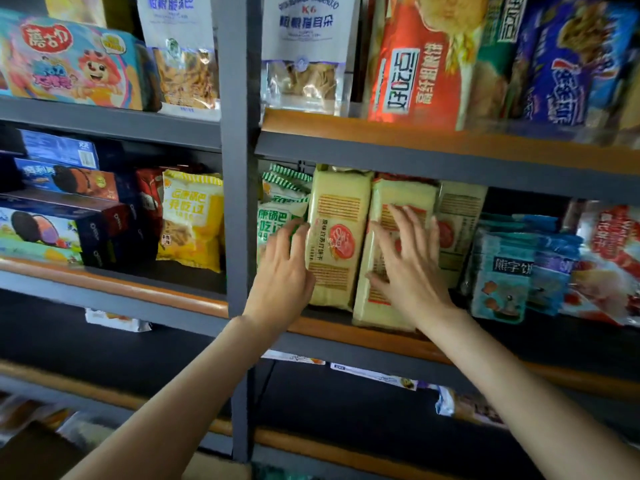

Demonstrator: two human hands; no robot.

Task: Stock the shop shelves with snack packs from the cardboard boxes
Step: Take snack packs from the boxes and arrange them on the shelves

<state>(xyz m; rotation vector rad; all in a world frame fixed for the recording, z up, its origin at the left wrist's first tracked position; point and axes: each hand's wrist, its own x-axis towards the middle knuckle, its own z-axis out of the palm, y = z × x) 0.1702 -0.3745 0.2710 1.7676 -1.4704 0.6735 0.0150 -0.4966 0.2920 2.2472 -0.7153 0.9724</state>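
Three pale yellow cracker packs stand upright on the middle shelf (346,332) right of the grey post. My left hand (282,278) touches the left edge of the first yellow pack (337,237) with fairly straight fingers. Flat on the front of the second yellow pack (398,199) lies my right hand (407,265), fingers spread. That pack leans out at its foot, over the shelf's orange front lip. The third yellow pack (459,220) stands behind and to the right. A corner of a cardboard box (38,452) shows at the bottom left.
Green-and-white snack bags (277,199) sit left of the yellow packs, blue biscuit packs (509,271) to the right. A yellow bag (190,220) and cookie boxes (62,209) fill the left bay. The grey upright post (239,202) splits the bays. The upper shelf holds several bags.
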